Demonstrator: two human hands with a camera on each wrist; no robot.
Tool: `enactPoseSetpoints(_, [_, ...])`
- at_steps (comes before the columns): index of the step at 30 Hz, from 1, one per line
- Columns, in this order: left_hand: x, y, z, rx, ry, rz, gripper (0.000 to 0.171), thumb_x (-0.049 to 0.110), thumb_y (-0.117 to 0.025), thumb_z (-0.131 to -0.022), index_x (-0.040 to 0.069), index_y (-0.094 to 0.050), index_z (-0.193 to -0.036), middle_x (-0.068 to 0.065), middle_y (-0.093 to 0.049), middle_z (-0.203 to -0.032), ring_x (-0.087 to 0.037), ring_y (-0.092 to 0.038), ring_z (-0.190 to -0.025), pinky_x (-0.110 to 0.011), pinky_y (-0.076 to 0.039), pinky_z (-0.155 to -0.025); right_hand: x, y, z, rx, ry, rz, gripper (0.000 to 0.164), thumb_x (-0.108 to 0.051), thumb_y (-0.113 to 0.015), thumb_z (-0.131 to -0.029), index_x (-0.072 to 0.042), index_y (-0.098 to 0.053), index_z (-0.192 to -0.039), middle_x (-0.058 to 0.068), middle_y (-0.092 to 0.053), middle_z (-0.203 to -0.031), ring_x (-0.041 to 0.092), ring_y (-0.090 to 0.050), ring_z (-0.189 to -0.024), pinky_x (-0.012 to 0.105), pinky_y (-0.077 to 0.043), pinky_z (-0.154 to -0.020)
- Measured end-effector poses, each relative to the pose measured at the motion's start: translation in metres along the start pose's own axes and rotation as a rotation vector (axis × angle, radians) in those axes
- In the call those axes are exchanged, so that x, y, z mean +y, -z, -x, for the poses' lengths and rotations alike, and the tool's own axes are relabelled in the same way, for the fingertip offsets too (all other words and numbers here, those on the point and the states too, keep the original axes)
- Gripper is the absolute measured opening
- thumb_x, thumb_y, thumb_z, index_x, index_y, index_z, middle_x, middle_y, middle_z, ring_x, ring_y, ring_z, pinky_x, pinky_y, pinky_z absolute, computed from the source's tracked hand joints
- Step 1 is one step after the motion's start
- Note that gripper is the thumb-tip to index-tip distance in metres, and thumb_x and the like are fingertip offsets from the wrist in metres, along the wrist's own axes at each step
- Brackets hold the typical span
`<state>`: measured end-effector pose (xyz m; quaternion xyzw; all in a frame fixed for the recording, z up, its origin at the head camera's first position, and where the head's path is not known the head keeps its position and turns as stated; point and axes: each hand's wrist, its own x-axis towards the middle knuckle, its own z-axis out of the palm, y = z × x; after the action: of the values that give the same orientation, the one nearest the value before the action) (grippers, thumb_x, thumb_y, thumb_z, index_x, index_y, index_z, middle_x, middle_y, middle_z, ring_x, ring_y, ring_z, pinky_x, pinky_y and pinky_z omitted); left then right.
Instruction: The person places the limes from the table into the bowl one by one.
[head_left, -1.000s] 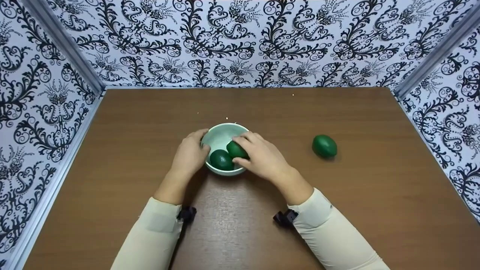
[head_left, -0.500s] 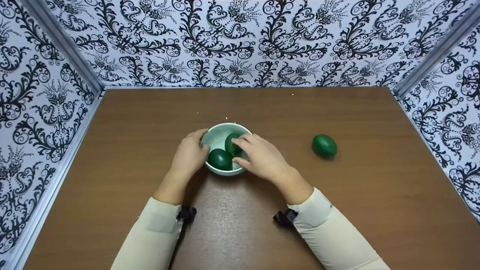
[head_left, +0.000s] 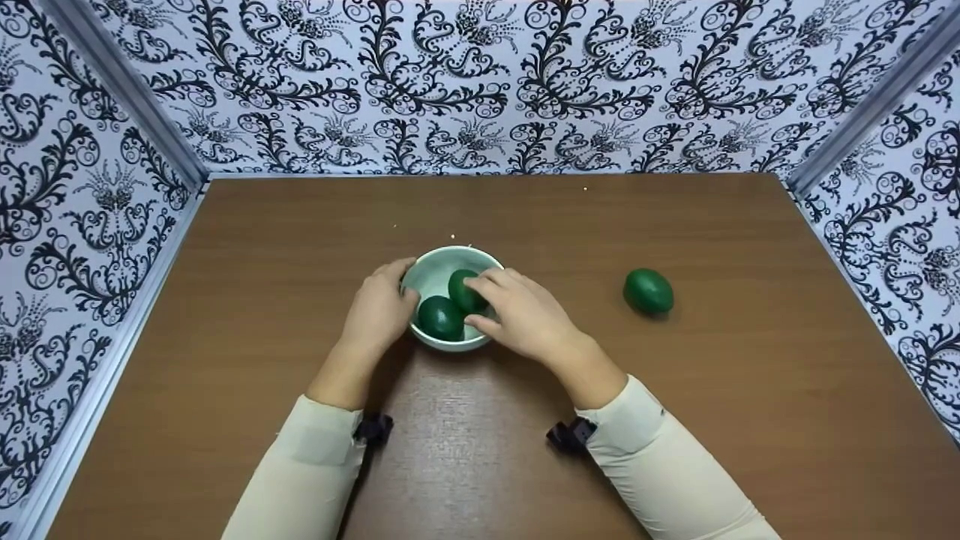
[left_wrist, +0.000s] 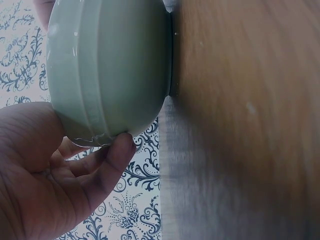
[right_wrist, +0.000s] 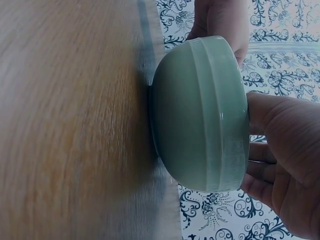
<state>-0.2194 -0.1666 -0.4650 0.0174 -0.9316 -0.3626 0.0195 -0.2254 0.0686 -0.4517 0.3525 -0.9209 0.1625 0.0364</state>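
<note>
A pale green bowl (head_left: pixel 450 346) stands on the table. Two smooth, dark green, egg-shaped fruits, avocado-like, lie inside it: a near-left fruit (head_left: pixel 440 319) and a farther-right fruit (head_left: pixel 464 288). My left hand (head_left: pixel 379 307) grips the bowl's left side, thumb at the rim and fingers around the outer wall. My right hand (head_left: pixel 529 311) is over the right rim, thumb and fingers spread apart beside the farther fruit. Both wrist views show the bowl's outer wall (left_wrist: pixel 120 65) but not the fruits. The right palm (right_wrist: pixel 295 165) is beside the rim there.
A third green fruit (head_left: pixel 649 292) lies on the brown table (head_left: pixel 750 360), right of the bowl. Patterned panels (head_left: pixel 480 82) enclose the back and both sides. Tiny pale specks dot the tabletop behind the bowl.
My right fingers have let go of the farther fruit, which has settled deeper in the bowl, slightly left and back. The near fruit shifted a little. My left hand has stayed put.
</note>
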Motion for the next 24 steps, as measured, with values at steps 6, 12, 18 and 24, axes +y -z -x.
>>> enactPoseSetpoints(6, [-0.0005, 0.0003, 0.0, -0.002, -0.002, 0.001, 0.053, 0.008, -0.058, -0.094, 0.006, -0.058, -0.147, -0.019, -0.06, -0.147, -0.036, -0.057, -0.137, -0.051, -0.046, -0.114, -0.0002, 0.0008, -0.0001, -0.012, -0.008, -0.003, 0.056, -0.041, -0.071, -0.097, -0.012, -0.061, -0.144, 0.007, -0.065, -0.136, 0.028, -0.061, -0.126, 0.042, -0.051, -0.109])
enactPoseSetpoints(12, [-0.0004, 0.0, -0.0004, 0.002, -0.006, 0.0, 0.053, 0.007, -0.058, -0.093, 0.005, -0.058, -0.146, -0.019, -0.06, -0.147, -0.037, -0.058, -0.136, -0.052, -0.046, -0.114, 0.0001, 0.0011, 0.0, -0.017, 0.0, 0.0, 0.056, -0.042, -0.07, -0.098, -0.012, -0.061, -0.144, 0.008, -0.065, -0.136, 0.028, -0.061, -0.126, 0.042, -0.05, -0.109])
enactPoseSetpoints(18, [-0.0004, -0.0002, 0.0, 0.002, -0.01, 0.004, 0.053, 0.007, -0.058, -0.093, 0.004, -0.058, -0.146, -0.02, -0.06, -0.147, -0.037, -0.058, -0.135, -0.052, -0.046, -0.114, -0.0005, 0.0027, 0.0013, -0.024, 0.004, -0.004, 0.056, -0.042, -0.07, -0.098, -0.012, -0.06, -0.144, 0.007, -0.065, -0.137, 0.028, -0.06, -0.127, 0.042, -0.05, -0.109])
enactPoseSetpoints(24, [0.0007, 0.0004, 0.0009, -0.002, -0.016, 0.0, 0.053, 0.006, -0.059, -0.093, 0.003, -0.057, -0.146, -0.021, -0.061, -0.145, -0.037, -0.06, -0.133, -0.051, -0.047, -0.113, -0.002, 0.0047, 0.0037, -0.011, 0.015, -0.021, 0.056, -0.041, -0.07, -0.097, -0.011, -0.061, -0.144, 0.007, -0.065, -0.138, 0.028, -0.06, -0.129, 0.042, -0.049, -0.111])
